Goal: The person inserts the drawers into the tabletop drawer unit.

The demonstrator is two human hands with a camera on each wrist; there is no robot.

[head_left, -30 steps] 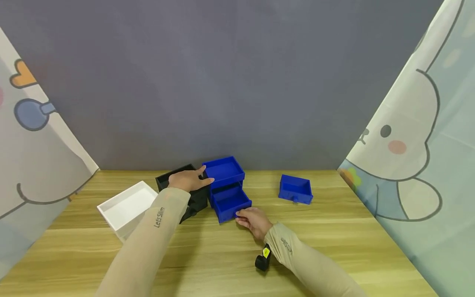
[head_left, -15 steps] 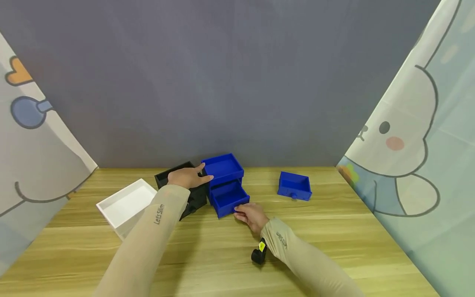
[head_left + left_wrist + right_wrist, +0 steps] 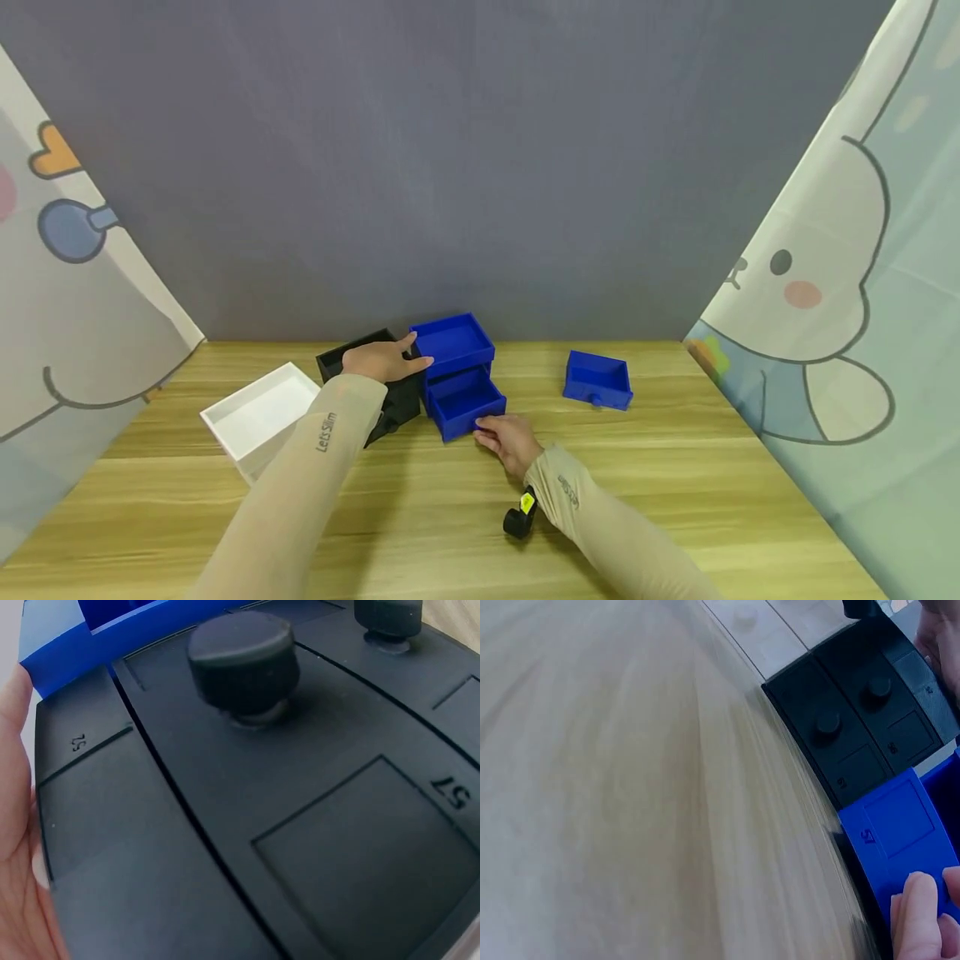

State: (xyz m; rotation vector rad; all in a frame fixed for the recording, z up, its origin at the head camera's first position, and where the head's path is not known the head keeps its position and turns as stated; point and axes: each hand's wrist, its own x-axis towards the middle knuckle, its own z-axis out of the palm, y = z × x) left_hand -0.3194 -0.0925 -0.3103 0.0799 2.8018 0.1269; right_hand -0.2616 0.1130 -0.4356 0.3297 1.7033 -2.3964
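A small blue drawer cabinet (image 3: pixel 450 340) with a tray-like top stands at the back of the table, its lower drawer (image 3: pixel 465 398) pulled partly out. My right hand (image 3: pixel 510 443) pinches that drawer's front at the knob, which the fingers mostly hide. In the right wrist view the drawer front (image 3: pixel 892 821) carries a raised rectangle and a number. My left hand (image 3: pixel 375 361) lies over the black drawer cabinet (image 3: pixel 401 404), thumb and finger stretched out to the blue cabinet's left edge. Close up in the left wrist view are black drawer fronts (image 3: pixel 187 825) with round knobs.
A white box (image 3: pixel 258 412) stands left of the black cabinet, partly behind the left sleeve. A separate blue drawer (image 3: pixel 597 381) with a knob lies to the right on the wooden table (image 3: pixel 435 533). A grey backdrop (image 3: pixel 480 167) rises behind.
The lower blue drawer has slid slightly inward, with my right hand following it. My left hand keeps its place; the whole head view shifts a little.
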